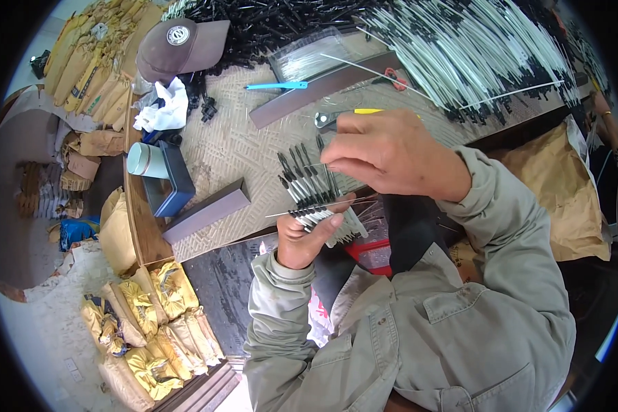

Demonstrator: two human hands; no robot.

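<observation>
My left hand (pixel 299 246) is wrapped round a fanned row of slim black-and-white sticks (pixel 309 189), their black ends pointing away from me. A thin pale rod (pixel 277 215) lies crosswise over the row, close to my left thumb. Just right of the black ends, my right hand (pixel 395 151) is closed in a pinch. What its fingertips hold is too fine to make out. Beyond that hand lie nippers (pixel 325 121), with a yellow handle partly hidden behind it.
Farther back lie a blue cutter (pixel 275 86), a metal bar (pixel 316 89), red-handled scissors (pixel 395 79) and a heap of white-and-black sticks (pixel 470 55). Leftward are a cap (pixel 178 51), white tissue (pixel 165 106), a pale green cup (pixel 147 160) and another metal bar (pixel 209 211). Paper-wrapped bundles (pixel 151 329) sit lower left.
</observation>
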